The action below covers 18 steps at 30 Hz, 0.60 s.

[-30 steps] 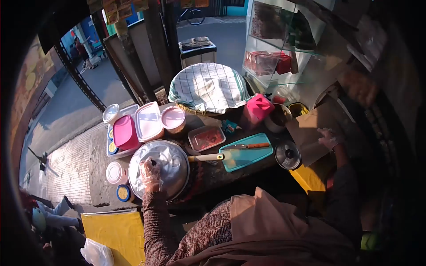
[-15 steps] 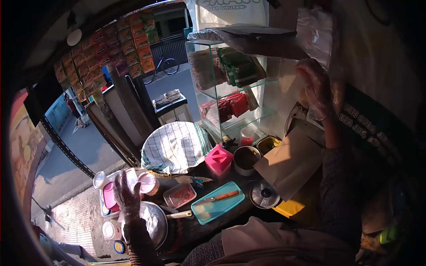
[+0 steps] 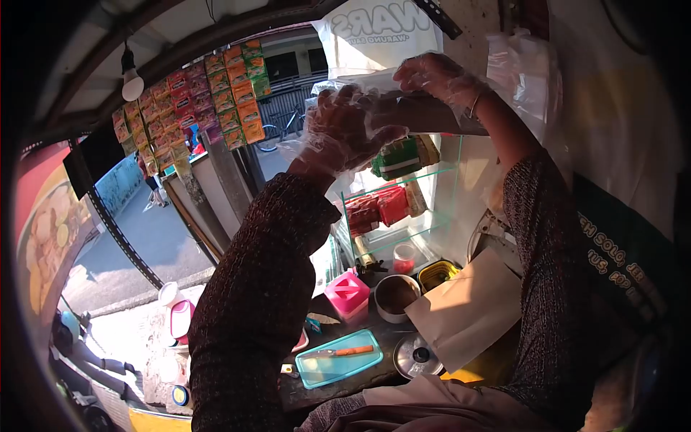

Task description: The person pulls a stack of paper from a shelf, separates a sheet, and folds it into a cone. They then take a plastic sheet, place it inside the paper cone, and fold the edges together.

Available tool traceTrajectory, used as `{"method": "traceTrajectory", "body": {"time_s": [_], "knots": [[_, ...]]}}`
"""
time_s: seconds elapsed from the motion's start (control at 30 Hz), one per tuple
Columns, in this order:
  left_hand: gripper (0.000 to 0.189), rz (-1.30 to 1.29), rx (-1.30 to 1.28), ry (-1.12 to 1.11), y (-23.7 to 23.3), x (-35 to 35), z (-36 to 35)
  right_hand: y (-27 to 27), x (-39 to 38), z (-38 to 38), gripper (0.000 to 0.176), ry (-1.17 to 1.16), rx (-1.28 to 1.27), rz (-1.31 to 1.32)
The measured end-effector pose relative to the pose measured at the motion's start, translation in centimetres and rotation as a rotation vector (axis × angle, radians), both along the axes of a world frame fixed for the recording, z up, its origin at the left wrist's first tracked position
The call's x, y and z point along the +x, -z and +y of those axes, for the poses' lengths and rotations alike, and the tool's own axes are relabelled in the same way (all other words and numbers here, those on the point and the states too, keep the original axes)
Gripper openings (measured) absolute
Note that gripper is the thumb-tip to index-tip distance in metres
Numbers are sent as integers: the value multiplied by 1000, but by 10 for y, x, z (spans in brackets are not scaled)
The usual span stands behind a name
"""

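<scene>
Both hands wear clear plastic gloves and are raised at the top of a glass cabinet [image 3: 410,229]. My left hand [image 3: 344,129] is at the left front of the dark flat stack [image 3: 432,114] on the cabinet, its fingers apart and its thumb stretched right along the stack's lower edge. Over the upper side of the stack, my right hand [image 3: 437,78] lies with bent fingers; its thumb is hidden. No separate item shows clearly in either hand. Inside the cabinet are green packets [image 3: 403,157] and red packets [image 3: 385,207].
Below stand a pink container [image 3: 348,294], a pot [image 3: 396,297], a yellow basket [image 3: 436,275] and a lid [image 3: 417,357]. An orange-handled knife [image 3: 353,351] rests on a turquoise lid [image 3: 324,371]. Brown paper [image 3: 468,309] lies at right; sachets [image 3: 180,101] hang upper left.
My left hand has risen from the lids at the lower left to the cabinet top. My right hand has moved up and left onto the stack. The view has tilted upward.
</scene>
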State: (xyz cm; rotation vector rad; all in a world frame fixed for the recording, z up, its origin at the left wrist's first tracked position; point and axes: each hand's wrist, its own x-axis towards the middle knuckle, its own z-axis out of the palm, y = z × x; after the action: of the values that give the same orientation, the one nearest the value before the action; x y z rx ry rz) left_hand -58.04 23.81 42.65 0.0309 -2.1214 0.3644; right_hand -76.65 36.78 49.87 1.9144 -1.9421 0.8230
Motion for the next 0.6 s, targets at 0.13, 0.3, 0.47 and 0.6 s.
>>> {"method": "traceTrajectory", "body": {"time_s": [0.13, 0.3, 0.47, 0.6], "knots": [[62, -138, 82, -74, 3, -3, 8, -4, 2, 3, 25, -6, 67, -44], [56, -65, 26, -29, 13, -6, 3, -6, -12, -5, 20, -29, 55, 110], [58, -92, -7, -71, 12, -10, 3, -9, -15, -3, 18, -34, 82, 75], [65, -78, 42, -92, 11, -15, 1, -6, -15, -5, 28, 58, 20, 80]]}}
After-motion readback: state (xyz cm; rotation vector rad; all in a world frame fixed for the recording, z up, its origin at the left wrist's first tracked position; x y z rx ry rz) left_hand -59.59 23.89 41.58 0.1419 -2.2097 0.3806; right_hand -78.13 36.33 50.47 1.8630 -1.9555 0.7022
